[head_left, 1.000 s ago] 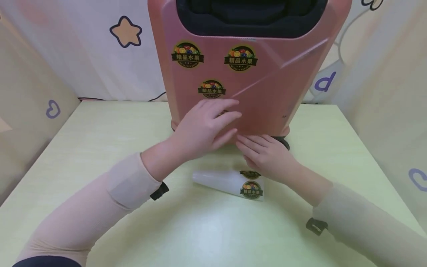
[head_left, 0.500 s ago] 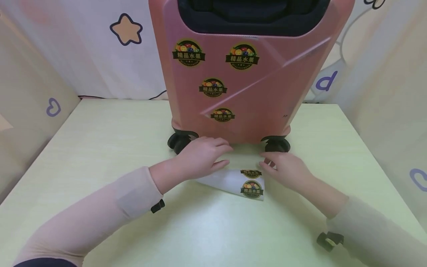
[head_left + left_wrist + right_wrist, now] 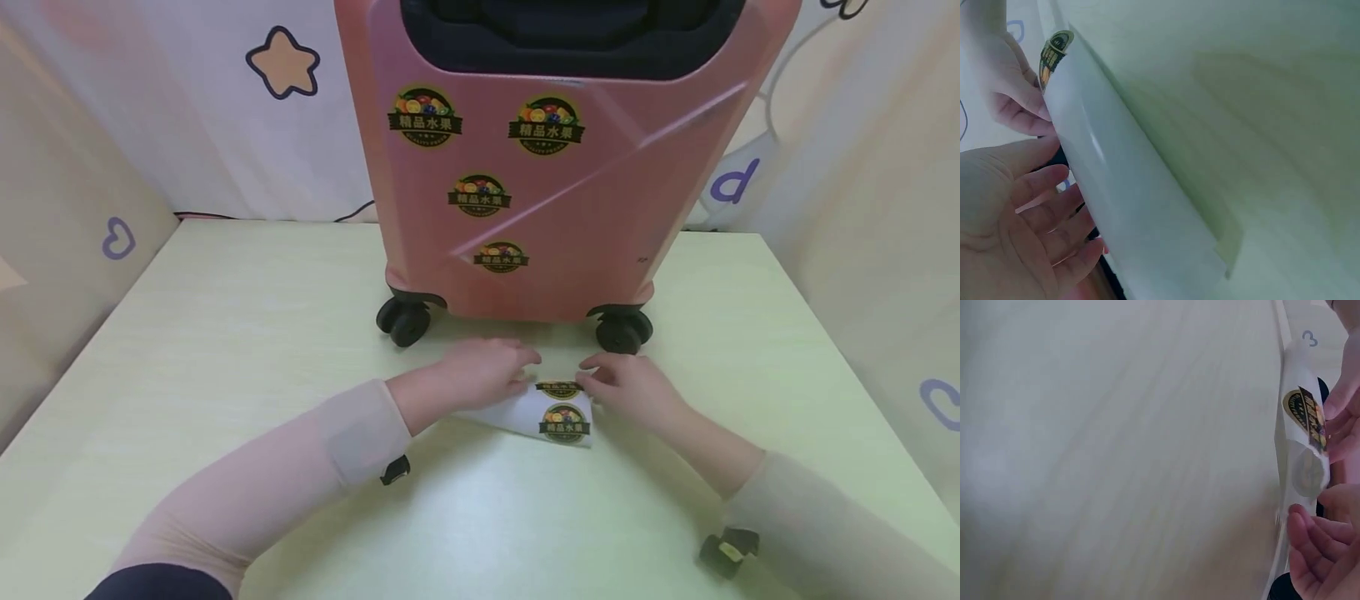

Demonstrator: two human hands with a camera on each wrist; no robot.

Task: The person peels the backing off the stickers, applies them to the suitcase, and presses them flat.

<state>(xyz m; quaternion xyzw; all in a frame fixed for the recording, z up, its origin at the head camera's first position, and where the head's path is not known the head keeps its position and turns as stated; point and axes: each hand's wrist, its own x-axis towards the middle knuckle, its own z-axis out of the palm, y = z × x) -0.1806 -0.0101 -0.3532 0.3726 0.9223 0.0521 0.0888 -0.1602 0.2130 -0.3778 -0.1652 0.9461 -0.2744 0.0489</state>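
Observation:
A white, rolled sticker sheet (image 3: 510, 417) lies on the table in front of the suitcase, with two round fruit-label stickers (image 3: 565, 423) showing at its right end. My left hand (image 3: 483, 375) is over its left part; in the left wrist view the thumb and loosely bent fingers (image 3: 1054, 212) touch or nearly touch the roll's edge. At the right end, my right hand (image 3: 637, 392) has thumb and fingertips at the sheet's edge. In the right wrist view the lifted edge (image 3: 1310, 475) lies between them, seemingly pinched. Part of the sheet is hidden behind the left hand.
A pink suitcase (image 3: 600, 217) stands upright on black wheels (image 3: 622, 332) behind the hands. Several matching stickers (image 3: 480, 196) are on its face. The pale green table (image 3: 285, 300) has patterned cloth (image 3: 187, 108) at its back and sides.
Both hands have come down from the suitcase's lower face to the sticker sheet. The lowest sticker on the suitcase is uncovered. The sheet's upper right edge has shifted slightly.

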